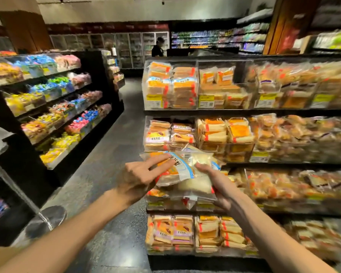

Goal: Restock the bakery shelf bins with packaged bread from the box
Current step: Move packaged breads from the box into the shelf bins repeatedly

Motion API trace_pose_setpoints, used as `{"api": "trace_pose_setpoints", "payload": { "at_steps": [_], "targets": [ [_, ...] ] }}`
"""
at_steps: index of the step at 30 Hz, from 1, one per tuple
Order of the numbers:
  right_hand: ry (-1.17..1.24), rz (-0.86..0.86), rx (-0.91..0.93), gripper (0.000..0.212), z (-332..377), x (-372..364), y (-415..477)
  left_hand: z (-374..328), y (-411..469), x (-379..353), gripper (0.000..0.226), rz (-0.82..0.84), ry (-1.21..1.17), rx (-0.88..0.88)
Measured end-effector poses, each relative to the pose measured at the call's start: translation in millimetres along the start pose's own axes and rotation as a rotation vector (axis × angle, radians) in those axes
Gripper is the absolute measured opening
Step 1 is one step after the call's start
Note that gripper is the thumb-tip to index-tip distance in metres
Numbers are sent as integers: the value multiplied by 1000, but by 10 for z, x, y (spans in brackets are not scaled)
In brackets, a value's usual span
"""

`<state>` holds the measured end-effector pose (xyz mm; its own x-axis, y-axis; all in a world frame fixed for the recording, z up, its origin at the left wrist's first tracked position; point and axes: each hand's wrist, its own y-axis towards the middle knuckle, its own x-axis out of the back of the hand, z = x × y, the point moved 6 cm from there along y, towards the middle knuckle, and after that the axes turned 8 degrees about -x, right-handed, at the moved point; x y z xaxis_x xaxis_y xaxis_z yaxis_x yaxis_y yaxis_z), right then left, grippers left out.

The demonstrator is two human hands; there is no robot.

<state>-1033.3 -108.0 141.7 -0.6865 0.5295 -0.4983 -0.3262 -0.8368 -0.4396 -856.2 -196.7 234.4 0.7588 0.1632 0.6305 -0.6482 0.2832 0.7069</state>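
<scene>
Got two pkts of bread up in front of the bakery shelf (244,112), about level w/ its third row. The top packet (173,168), orange w/ a blue-edged label, lies across a white packet (195,186) underneath. They're stacked so I can carry both at once and peel one off at the bin.

My right hand (215,186) does the carrying: thumb over the white packet's right end, fingers curled under it, so it's clamped round that one and takes the weight from below. My left hand (144,174) isn't wrapped round anything. Its fingers lie nearly straight across the top packet, pressing it down so the slippery film doesn't slide off the stack. The thumb is hidden, so I can't say if it pinches from beneath.

The clear bins (169,133) on the row just above my hands look well filled, pkts standing on edge w/ labels out. I reckon mine should go in the same way, label to the front. The bin straight behind the pkts is mostly covered by my hands, so I can't tell how much room it has.

The box isn't in view. Off to my left is a sweets shelf (47,95), and there's a person (158,48) far down the aisle, well apart from me
</scene>
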Motion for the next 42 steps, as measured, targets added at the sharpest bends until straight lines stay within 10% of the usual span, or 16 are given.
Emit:
{"api": "trace_pose_setpoints", "payload": {
  "at_steps": [7,15,30,42],
  "targets": [
    [86,-94,51,32,412,132,544,682,99,-788,49,23,-490,252],
    [-31,-136,148,55,1369,-195,1349,1852,628,-1114,44,-72,-580,202],
    [-35,-127,341,39,3033,-249,1853,3160,1910,-1714,29,-301,247,-89],
    [-69,-141,291,43,3847,387,2089,4085,2933,-2957,22,99,705,-77]
  ]
}}
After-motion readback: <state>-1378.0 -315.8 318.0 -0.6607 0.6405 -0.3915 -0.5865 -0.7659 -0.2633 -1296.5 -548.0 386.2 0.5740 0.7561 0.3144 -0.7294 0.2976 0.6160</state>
